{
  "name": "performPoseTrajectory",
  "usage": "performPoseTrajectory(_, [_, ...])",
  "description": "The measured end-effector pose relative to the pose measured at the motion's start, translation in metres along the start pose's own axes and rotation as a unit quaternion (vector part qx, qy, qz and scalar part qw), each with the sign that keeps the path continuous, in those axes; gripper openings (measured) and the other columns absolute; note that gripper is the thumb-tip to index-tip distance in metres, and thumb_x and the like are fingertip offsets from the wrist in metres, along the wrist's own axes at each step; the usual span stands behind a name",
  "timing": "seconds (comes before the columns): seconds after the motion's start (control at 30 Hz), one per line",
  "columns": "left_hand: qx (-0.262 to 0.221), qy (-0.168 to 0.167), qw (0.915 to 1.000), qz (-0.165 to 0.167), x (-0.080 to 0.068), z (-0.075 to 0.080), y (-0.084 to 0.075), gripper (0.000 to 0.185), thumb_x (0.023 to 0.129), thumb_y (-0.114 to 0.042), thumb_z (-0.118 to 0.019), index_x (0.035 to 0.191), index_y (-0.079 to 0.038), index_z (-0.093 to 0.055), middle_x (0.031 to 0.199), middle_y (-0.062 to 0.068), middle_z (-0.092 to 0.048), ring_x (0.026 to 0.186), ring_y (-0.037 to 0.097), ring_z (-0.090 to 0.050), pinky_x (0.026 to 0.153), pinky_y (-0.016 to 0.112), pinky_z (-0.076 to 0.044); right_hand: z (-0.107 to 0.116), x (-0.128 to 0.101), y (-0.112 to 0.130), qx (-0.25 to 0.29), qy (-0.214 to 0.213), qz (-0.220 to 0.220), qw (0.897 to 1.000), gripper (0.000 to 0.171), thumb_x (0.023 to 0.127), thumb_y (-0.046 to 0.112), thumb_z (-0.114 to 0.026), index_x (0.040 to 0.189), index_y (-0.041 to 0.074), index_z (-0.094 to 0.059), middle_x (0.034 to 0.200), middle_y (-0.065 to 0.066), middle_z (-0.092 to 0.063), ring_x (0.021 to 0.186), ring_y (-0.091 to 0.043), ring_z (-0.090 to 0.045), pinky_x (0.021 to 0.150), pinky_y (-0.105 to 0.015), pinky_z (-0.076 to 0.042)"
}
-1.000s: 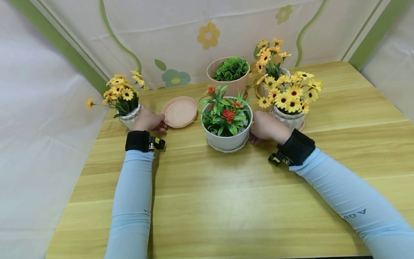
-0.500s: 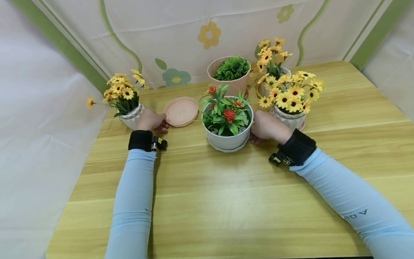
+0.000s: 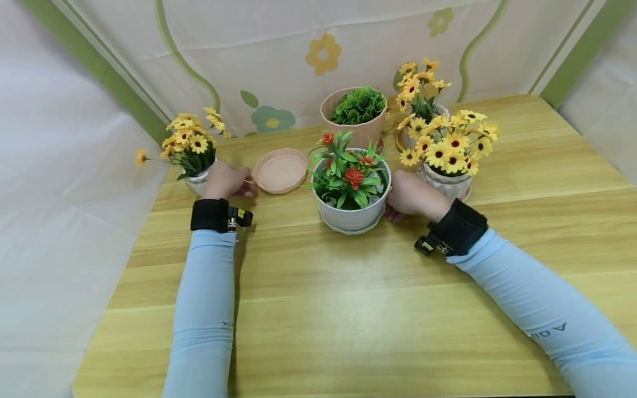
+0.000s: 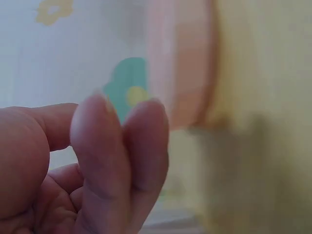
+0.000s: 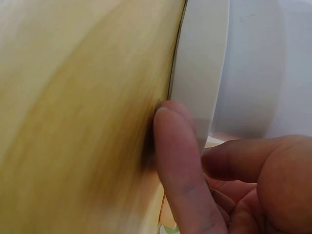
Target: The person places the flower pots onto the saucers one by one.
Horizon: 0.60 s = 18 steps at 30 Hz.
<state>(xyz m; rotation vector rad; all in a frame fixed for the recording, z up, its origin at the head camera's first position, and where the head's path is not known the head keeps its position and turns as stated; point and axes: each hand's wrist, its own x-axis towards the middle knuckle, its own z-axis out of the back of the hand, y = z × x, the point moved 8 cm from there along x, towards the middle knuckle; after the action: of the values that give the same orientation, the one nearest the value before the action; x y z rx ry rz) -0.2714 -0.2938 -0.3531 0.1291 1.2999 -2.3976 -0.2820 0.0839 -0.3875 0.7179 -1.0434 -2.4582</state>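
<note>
On the left side of the table, my left hand (image 3: 226, 179) is beside a round pink plant saucer (image 3: 281, 171). In the left wrist view its bent fingers (image 4: 100, 141) hold nothing, with the saucer's side wall just beyond the fingertips. My right hand (image 3: 410, 194) is low at the right side of a white flowerpot (image 3: 348, 218) with red flowers and green leaves. The right wrist view shows it pinching the rim of the white saucer (image 5: 201, 58) under that pot, a finger at the table side and the thumb above. A ribbed white pot with yellow daisies (image 3: 196, 182) stands behind my left hand, partly hidden.
A pink pot (image 3: 355, 132) of green foliage stands behind the white flowerpot. At the right, near my right hand, is a white pot (image 3: 445, 185) of yellow daisies, with another pot of orange-yellow daisies (image 3: 418, 88) behind it. A printed curtain (image 3: 278, 55) hangs along the table's back edge.
My left fingers have come off the pink saucer's rim and moved slightly left, after first nudging it a little to the right. The right hand stays at the white flowerpot's saucer.
</note>
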Motion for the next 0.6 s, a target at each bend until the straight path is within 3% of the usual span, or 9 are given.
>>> performPoseTrajectory(0.13, [-0.021, -0.039, 0.9988, -0.020, -0.015, 0.028, -0.011, 0.038, 0.099, -0.025, -0.056, 0.112, 0.008, -0.069, 0.072, 0.006, -0.072, 0.060, 0.017, -0.070, 0.069, 0.038, -0.061, 0.000, -0.001, 0.001, -0.006, 0.005, 0.002, 1.000, 0.035, 0.102, 0.005, -0.038, 0.085, -0.006, -0.067, 0.066, -0.010, -0.069, 0.059, -0.024, -0.070, 0.055, -0.036, -0.060])
performPoseTrajectory(0.23, [-0.039, -0.074, 0.9961, -0.028, -0.028, 0.054, -0.015, 0.038, 0.099, -0.025, -0.055, 0.114, 0.009, -0.067, 0.069, 0.001, -0.070, 0.058, 0.013, -0.068, 0.066, 0.032, -0.061, 0.000, -0.001, 0.001, -0.007, 0.007, 0.002, 1.000, 0.034, 0.101, 0.004, -0.038, 0.086, -0.006, -0.067, 0.067, -0.010, -0.070, 0.059, -0.024, -0.071, 0.055, -0.036, -0.060])
performPoseTrajectory(0.4, [-0.066, -0.117, 0.9907, -0.020, -0.047, 0.093, -0.006, 0.038, 0.101, -0.024, -0.051, 0.119, 0.007, -0.062, 0.069, -0.004, -0.067, 0.055, 0.007, -0.066, 0.061, 0.023, -0.059, 0.000, -0.002, 0.002, -0.004, 0.002, -0.001, 1.000, 0.033, 0.101, 0.004, -0.039, 0.087, -0.006, -0.067, 0.068, -0.011, -0.070, 0.059, -0.025, -0.071, 0.055, -0.036, -0.060])
performPoseTrajectory(0.5, [-0.077, -0.138, 0.9874, -0.001, -0.053, 0.108, 0.008, 0.026, 0.101, -0.023, -0.050, 0.107, -0.002, -0.065, 0.085, 0.000, -0.066, 0.057, 0.007, -0.067, 0.063, 0.024, -0.059, 0.000, -0.002, 0.003, -0.001, 0.000, -0.002, 1.000, 0.034, 0.102, 0.005, -0.039, 0.086, -0.006, -0.067, 0.068, -0.011, -0.069, 0.059, -0.025, -0.070, 0.055, -0.036, -0.060])
performPoseTrajectory(0.6, [-0.091, -0.140, 0.9856, 0.025, -0.052, 0.113, 0.024, 0.020, 0.100, -0.021, -0.051, 0.093, -0.005, -0.061, 0.109, 0.009, -0.060, 0.060, 0.009, -0.068, 0.066, 0.026, -0.060, 0.000, -0.002, 0.003, -0.001, 0.002, -0.002, 1.000, 0.034, 0.101, 0.005, -0.039, 0.085, -0.006, -0.067, 0.067, -0.011, -0.069, 0.059, -0.025, -0.070, 0.055, -0.036, -0.060])
